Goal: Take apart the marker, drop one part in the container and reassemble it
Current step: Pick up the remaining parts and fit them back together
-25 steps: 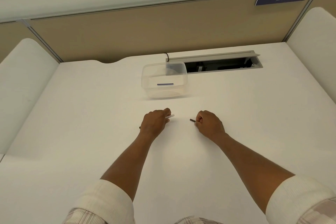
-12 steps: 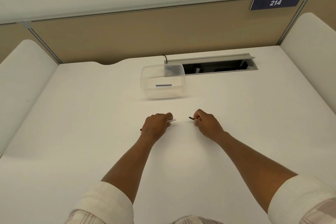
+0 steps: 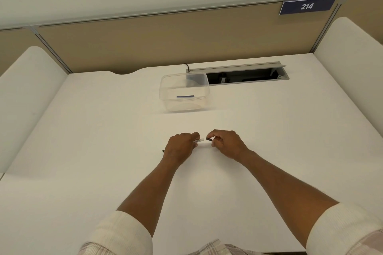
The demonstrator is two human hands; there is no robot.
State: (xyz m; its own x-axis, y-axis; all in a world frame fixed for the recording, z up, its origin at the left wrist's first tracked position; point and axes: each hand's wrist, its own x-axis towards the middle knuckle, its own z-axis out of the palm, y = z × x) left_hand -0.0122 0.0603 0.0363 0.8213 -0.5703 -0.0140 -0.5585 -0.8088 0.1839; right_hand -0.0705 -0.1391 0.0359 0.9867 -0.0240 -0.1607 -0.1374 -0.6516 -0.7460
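On matte desk point(image 3: 103, 151), slim white barrel point(image 3: 199, 141), dark cap point(image 3: 209, 139)

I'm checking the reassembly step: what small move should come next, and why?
Probably slide the black cap in the right hand leftward onto the white marker body held by the left hand; their ends face each other across a small gap.

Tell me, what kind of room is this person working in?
Most likely an office cubicle or study carrel. A white desk is fenced in by tan partition panels, a numbered sign reading 214 is fixed to the top rail, and a cable hatch is set into the desk's back edge.
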